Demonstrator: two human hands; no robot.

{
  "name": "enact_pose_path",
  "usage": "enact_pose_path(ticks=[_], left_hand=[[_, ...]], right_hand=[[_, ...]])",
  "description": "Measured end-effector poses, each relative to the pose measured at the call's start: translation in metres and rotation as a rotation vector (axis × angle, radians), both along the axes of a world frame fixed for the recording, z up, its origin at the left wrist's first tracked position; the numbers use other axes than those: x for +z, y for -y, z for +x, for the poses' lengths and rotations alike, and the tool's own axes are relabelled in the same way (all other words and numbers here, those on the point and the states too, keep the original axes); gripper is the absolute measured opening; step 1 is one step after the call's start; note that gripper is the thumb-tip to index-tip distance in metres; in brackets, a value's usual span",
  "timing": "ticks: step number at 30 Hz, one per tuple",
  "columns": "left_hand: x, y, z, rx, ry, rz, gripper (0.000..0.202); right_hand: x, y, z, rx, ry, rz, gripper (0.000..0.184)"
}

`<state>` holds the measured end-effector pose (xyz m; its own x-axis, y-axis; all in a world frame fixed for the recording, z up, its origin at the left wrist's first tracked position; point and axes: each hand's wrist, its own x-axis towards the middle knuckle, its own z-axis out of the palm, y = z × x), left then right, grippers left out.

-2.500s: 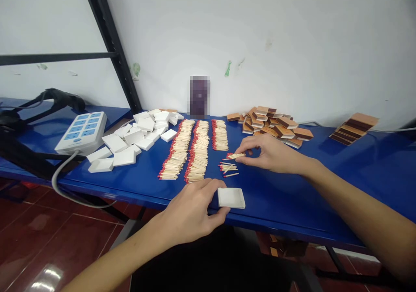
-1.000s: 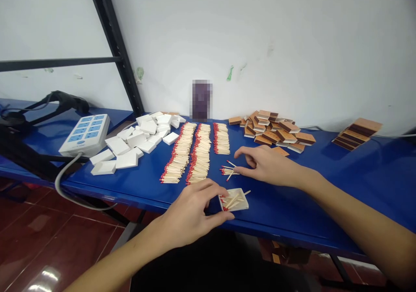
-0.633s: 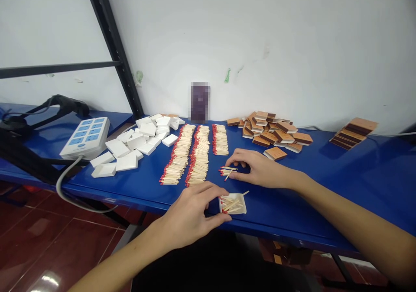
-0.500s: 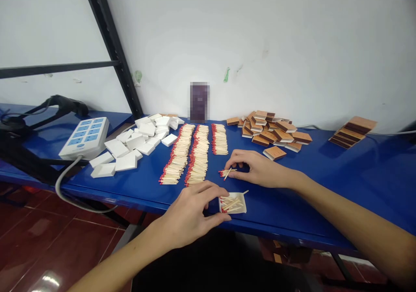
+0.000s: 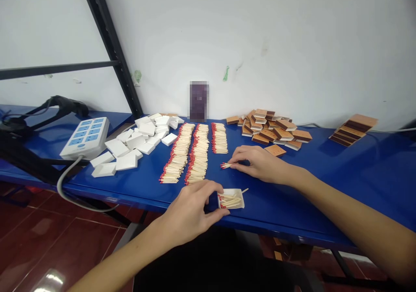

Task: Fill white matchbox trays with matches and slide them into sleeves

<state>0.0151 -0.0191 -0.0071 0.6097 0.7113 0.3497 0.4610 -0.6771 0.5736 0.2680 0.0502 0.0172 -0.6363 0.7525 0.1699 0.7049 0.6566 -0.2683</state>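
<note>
The left hand (image 5: 196, 209) grips a shallow rectangular tray (image 5: 232, 192) while the right hand (image 5: 260, 164) pinches slim wooden matches (image 5: 225, 166).

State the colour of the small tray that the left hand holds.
The small tray is white, best seen in the head view.

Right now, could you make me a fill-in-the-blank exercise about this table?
The left hand holds a small tray coloured ____.
The right hand pinches matches whose tips are ____.
Beyond the hands lie match rows numbering ____.
The brown boxes lie to the ____ of these rows.

Missing words: white; red; three; right.
</note>
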Motion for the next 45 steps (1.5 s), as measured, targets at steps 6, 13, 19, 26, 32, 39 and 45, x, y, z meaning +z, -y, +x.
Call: enact_pose_path(ticks=[6,13,19,26,32,39,45], left_hand=[[-0.005,-0.001,0.0,0.026,0.007,0.035,0.029],[-0.001,-0.001,0.0,-0.085,0.013,0.047,0.019],[-0.002,0.001,0.001,-0.028,-0.066,0.061,0.022],[-0.002,0.002,0.001,-0.032,-0.1,0.052,0.016],[-0.001,0.004,0.004,-0.024,-0.112,0.095,0.017],[-0.003,0.003,0.008,0.032,-0.064,0.107,0.006],[-0.007,0.004,0.006,0.059,-0.055,0.15,0.013]], right_hand=[[0.0,0.0,0.002,0.011,-0.007,0.007,0.03],[-0.006,0.001,-0.003,-0.057,-0.041,0.002,0.018],[-0.013,0.0,-0.001,-0.037,-0.024,0.074,0.017],[-0.01,0.0,-0.001,-0.065,0.008,0.06,0.024],[-0.012,-0.001,-0.003,-0.103,0.039,0.091,0.027],[-0.012,-0.003,-0.003,-0.131,0.08,0.166,0.028],[-0.012,-0.004,-0.001,-0.147,0.095,0.184,0.027]])
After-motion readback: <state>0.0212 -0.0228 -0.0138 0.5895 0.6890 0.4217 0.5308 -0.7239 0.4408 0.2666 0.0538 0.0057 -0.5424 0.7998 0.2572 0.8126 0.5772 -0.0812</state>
